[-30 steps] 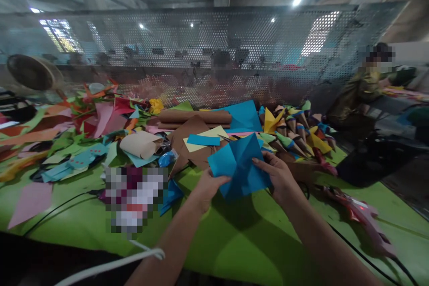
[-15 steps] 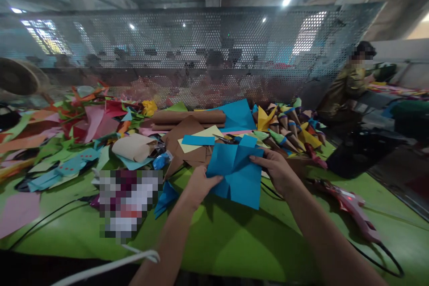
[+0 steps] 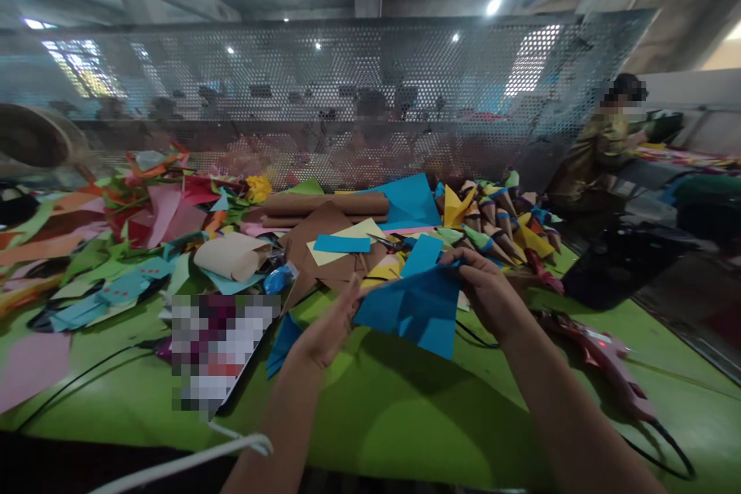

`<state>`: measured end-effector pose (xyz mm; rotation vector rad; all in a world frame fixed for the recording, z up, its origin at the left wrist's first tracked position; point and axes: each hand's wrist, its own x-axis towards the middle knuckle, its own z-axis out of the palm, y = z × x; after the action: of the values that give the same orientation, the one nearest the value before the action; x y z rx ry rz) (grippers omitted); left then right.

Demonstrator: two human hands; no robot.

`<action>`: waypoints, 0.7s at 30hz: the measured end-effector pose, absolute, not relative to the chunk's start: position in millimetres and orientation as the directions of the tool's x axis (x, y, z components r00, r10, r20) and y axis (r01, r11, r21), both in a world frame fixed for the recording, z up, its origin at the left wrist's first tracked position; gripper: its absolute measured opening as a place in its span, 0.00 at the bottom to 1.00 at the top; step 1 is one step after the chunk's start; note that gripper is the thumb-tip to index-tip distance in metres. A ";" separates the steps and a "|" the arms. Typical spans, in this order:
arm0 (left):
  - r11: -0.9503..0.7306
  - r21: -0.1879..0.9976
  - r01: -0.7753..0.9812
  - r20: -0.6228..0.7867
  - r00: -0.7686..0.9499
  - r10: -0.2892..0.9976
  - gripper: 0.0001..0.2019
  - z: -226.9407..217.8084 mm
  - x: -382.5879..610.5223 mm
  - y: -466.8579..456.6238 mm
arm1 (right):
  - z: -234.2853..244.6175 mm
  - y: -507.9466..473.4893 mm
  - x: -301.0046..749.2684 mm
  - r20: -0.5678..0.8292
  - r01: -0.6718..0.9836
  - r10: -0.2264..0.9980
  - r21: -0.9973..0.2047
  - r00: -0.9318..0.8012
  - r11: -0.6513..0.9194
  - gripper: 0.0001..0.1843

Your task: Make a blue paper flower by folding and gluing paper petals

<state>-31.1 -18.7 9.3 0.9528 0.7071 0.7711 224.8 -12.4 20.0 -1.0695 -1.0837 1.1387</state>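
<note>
A creased blue sheet of paper (image 3: 408, 312) is held above the green tabletop, its upper part folded or tipped over. My right hand (image 3: 483, 285) pinches it at the upper right corner. At the sheet's left edge, my left hand (image 3: 327, 328) is slightly blurred, fingers stretched out and not gripping; whether they touch the paper is unclear. A narrow blue strip (image 3: 422, 253) lies just behind the sheet. Scissors (image 3: 389, 242) rest beyond, near another blue strip (image 3: 341, 244) on pale yellow paper. A folded blue piece (image 3: 285, 343) lies left of my left forearm.
To the right, a pink glue gun (image 3: 607, 363) with a lit red light lies on the green tabletop (image 3: 417, 424). A phone (image 3: 237, 355) is at left. Coloured paper scraps (image 3: 167, 208), brown paper rolls (image 3: 327, 206) and several paper cones (image 3: 492, 224) crowd the back. A person (image 3: 602, 139) sits at far right.
My left hand has let go of the sheet's left edge and straightened its fingers. The sheet's upper part has folded or tipped over, while my right hand keeps its corner.
</note>
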 end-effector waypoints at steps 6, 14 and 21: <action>0.366 0.915 -0.170 -0.201 0.593 0.780 0.35 13.9 -29.0 -17.6 | 24.0 -16.2 221.9 0.222 -0.073 0.975 -0.972 0.019 0.223 0.09; 0.274 0.962 -0.001 -0.208 0.645 0.735 0.25 -5.8 -15.8 -20.2 | 27.1 -23.9 210.8 0.218 -0.078 0.972 -0.974 -0.091 0.211 0.12; 0.096 0.995 0.003 -0.089 0.407 0.909 0.26 -13.2 -9.6 -12.7 | 16.5 -23.5 198.0 0.029 -0.202 0.999 -0.979 0.012 0.031 0.27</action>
<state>-9.6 -12.7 -13.2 1.2978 0.9281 0.8398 198.0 -23.5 16.5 -1.0411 -1.0656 1.2698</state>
